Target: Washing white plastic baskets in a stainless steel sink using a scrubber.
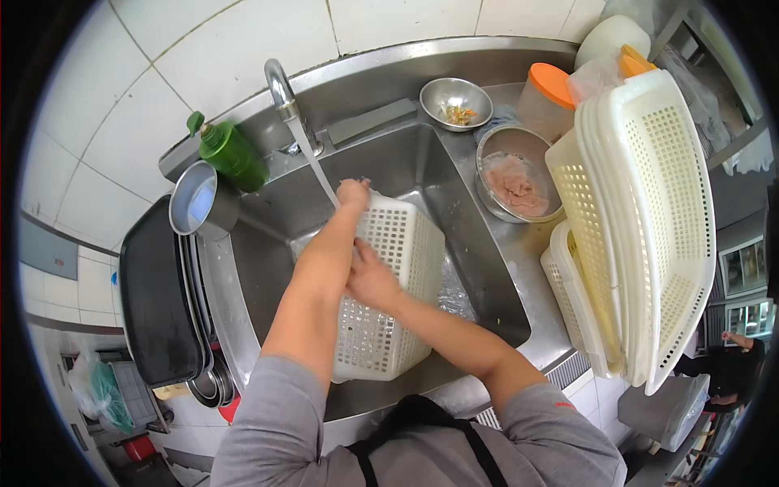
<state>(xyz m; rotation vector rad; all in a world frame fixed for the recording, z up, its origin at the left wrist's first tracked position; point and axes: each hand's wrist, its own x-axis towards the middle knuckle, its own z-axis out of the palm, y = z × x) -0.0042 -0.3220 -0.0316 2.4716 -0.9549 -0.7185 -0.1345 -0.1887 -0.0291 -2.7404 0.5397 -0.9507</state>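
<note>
A white perforated plastic basket (420, 274) stands tilted on its side in the stainless steel sink (481, 292). At its far end my left hand (354, 193) grips the edge, with some fingers hidden. My right hand (372, 277) rests against the basket's perforated face, slightly blurred; my left forearm partly covers its fingers, so whether it holds anything is unclear. From the chrome faucet (281, 91) a stream of water (313, 161) runs down beside my left hand.
To the right stand stacked cream baskets (627, 231), a pot of pinkish food (517, 182), a small metal bowl (456, 105) and an orange-lidded container (544, 100). On the left are a green pump bottle (234, 155), a metal pot (201, 201) and black trays (161, 292). Another person (727, 368) is at far right.
</note>
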